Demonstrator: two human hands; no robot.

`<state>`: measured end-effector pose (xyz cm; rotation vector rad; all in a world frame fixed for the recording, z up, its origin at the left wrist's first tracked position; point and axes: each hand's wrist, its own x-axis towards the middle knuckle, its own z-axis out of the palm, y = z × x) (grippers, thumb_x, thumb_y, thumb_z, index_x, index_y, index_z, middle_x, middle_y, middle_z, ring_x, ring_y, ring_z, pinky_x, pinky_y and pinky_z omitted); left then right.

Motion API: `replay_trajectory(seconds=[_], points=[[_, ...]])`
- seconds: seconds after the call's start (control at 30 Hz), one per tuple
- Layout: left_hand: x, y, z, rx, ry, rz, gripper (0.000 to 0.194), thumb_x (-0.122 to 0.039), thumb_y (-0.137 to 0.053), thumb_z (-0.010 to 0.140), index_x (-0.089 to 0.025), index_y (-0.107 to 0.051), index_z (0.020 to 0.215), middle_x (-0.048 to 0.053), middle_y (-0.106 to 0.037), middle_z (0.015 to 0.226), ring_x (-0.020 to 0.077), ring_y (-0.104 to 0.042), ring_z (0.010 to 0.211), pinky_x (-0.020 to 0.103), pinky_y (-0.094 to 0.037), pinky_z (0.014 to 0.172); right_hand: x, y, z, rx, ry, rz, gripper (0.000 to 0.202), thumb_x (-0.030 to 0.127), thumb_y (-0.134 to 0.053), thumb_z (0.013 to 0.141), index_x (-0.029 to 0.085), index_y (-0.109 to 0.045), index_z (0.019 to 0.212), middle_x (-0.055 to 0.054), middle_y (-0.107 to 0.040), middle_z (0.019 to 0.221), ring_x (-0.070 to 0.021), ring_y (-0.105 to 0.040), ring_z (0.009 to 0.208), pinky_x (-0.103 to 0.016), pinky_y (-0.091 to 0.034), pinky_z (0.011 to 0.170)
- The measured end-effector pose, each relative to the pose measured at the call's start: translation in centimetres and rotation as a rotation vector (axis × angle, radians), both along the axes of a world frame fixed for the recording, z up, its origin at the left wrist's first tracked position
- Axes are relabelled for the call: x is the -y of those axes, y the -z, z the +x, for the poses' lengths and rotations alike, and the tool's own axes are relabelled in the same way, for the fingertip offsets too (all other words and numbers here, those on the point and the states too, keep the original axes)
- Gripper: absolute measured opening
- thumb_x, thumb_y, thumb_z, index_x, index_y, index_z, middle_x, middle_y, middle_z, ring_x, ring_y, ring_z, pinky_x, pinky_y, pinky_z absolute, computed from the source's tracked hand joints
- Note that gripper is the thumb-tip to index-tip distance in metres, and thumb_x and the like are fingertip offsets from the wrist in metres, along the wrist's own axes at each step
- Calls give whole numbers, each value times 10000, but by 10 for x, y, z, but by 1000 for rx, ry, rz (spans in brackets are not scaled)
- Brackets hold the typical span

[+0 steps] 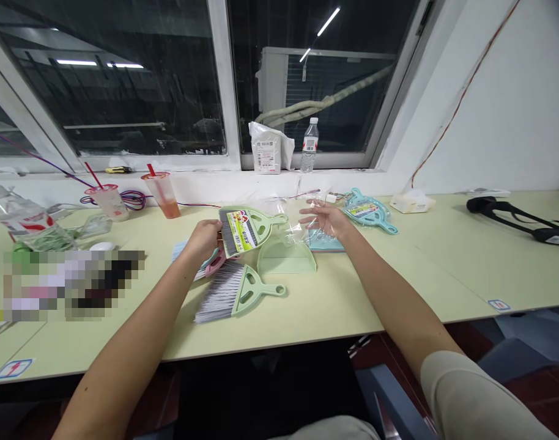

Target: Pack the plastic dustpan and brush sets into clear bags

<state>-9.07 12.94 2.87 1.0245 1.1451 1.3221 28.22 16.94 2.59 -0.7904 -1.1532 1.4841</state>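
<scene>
My left hand (206,237) grips a light green hand brush (245,231) with grey bristles and a yellow printed label, holding it above the table. Clear plastic film (291,227) lies around my right hand (324,217), whose fingers are stretched out and apart; whether it is inside the bag I cannot make out. Below sits a pale green dustpan (286,256). Nearer me lies another green brush (249,293), bristles to the left. A pink brush or dustpan (216,263) and blue pieces are partly hidden behind my left hand.
A wrapped blue brush set (370,211) and a tissue pack (412,201) lie right of centre, black goggles-like gear (518,223) farther right. Two drink cups (162,194) stand back left. A water bottle (309,146) and white package (268,150) stand on the sill. The table's front edge (270,347) is near me.
</scene>
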Motion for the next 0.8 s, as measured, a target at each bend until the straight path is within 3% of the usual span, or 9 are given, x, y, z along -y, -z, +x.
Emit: replay_trajectory(seconds=[0.23, 0.43, 0.57, 0.8], points=[[-2, 3, 0, 26, 16, -2, 167, -125, -604, 804, -92, -716, 923, 139, -729, 756, 280, -744, 730, 369, -616, 610, 6, -1, -7, 43, -17, 14, 317, 184, -668, 900, 210, -598, 1208, -122, -783, 1044, -311, -792, 828, -403, -637, 620], [1, 1, 3, 78, 26, -6, 193, -102, -595, 806, -58, -700, 963, 145, -729, 777, 271, -743, 728, 391, -629, 650, 13, 4, -26, 63, -75, 57, 390, 147, -703, 872, 222, -576, 1233, -79, -784, 981, -281, -799, 815, -480, -664, 765], [8, -3, 9, 25, 11, -6, 150, -135, -596, 846, -74, -692, 945, 134, -716, 747, 268, -729, 701, 382, -610, 611, 9, 8, -29, 34, -121, 73, 469, 161, -724, 848, 249, -545, 1273, -55, -775, 986, -293, -799, 853, -487, -673, 751], [9, 4, 10, -87, 81, 80, 125, -235, -633, 897, -128, -698, 900, 125, -723, 778, 267, -731, 728, 361, -596, 608, 9, 10, -33, -74, -201, -38, 306, 162, -662, 883, 206, -580, 1174, -56, -762, 925, -310, -792, 969, -440, -657, 803]])
